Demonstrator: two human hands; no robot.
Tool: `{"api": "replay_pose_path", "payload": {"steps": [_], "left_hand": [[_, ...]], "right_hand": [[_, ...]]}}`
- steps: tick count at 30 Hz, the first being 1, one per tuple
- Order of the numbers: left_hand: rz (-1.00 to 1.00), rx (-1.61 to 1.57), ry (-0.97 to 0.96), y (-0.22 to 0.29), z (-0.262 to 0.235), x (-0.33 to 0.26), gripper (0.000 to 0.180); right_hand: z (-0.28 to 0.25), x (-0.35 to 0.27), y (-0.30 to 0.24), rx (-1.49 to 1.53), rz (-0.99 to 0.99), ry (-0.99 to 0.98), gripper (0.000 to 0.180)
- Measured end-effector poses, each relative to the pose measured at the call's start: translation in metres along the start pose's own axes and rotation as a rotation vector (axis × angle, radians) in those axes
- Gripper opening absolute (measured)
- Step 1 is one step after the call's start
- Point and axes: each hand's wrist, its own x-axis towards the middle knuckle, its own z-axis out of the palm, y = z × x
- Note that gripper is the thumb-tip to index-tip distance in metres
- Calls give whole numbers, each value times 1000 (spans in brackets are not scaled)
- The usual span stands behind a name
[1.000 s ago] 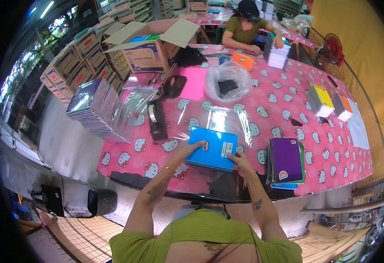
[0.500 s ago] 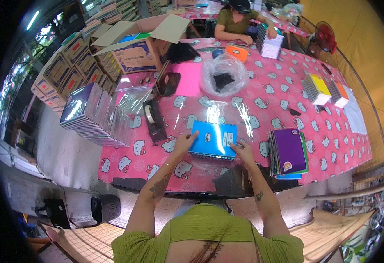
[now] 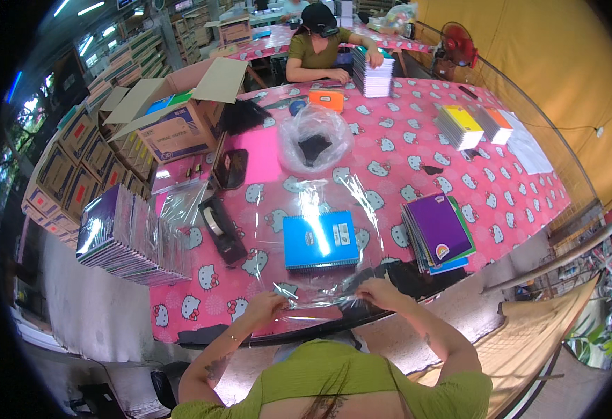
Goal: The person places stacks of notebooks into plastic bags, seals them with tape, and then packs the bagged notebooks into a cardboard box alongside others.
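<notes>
Wrapping in hand, both left hand (image 3: 264, 307) and right hand (image 3: 378, 293) pinching the near edge of the clear plastic sheet (image 3: 320, 297) with clenched fingers, blue notebook (image 3: 320, 239) lying on it mid-tabletop (image 3: 418, 157), next likely folding film over the cover.
</notes>
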Motion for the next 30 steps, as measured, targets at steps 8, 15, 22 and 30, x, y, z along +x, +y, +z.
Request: {"api": "replay_pose_path", "payload": {"steps": [8,15,22,30], "left_hand": [[-11,-18,-12,-5,-13,-2,17],[-90,-54,357,11,-71,58,17],[-384,-582,180,-61,-88,106,17],[-564,-1055,78,-83,-34,122,21]], "right_hand": [[-23,8,-22,-72,108,-32,15],[-64,52,-41,-189,85,419,28],[-83,59,56,654,519,495,27],[-46,93,66,1063,682,201,20]]}}
